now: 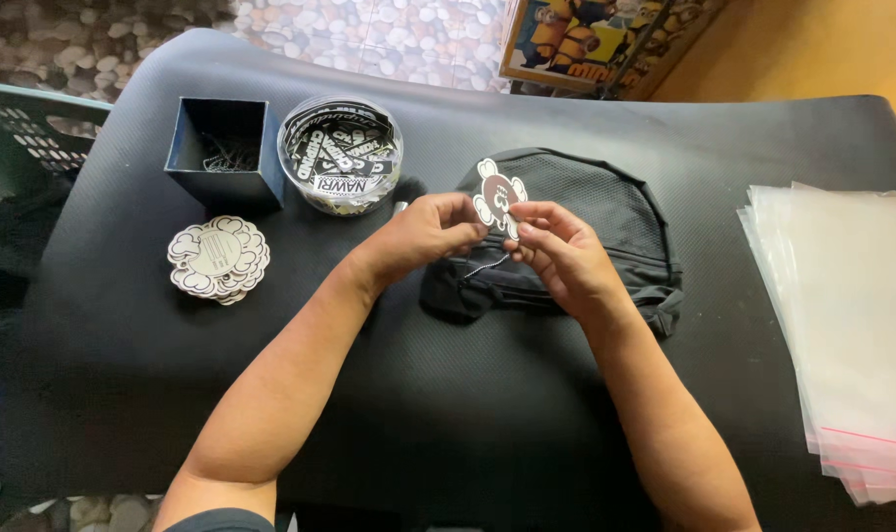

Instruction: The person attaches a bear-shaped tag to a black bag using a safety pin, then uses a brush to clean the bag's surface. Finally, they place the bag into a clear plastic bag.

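Over the middle of the black counter point(123, 374), two hands meet above one black cap point(586, 212). The left hand point(423, 232) and the right hand point(566, 256) are both pinched shut on one flower-shaped paper tag point(498, 195), white-edged with a dark face, held upright just above their fingertips. One thin beaded chain point(485, 264) hangs from between the hands and loops down onto the cap's near edge.

The cap lies directly under and beyond the hands, its mesh crown facing up.

To the left of the left hand, well apart, sits one stack of similar flower-shaped tags point(218, 258); how many are in it cannot be counted. Beyond that stack stands one dark square box point(221, 148) holding a tangle of thin metal chains, and just beside the box, nearer the left hand, one round clear tub point(340, 155) full of black-and-white stickers.

To the right of the right hand, well apart, lies one pile of clear plastic bags point(837, 325) with red-lined edges, at the counter's edge.
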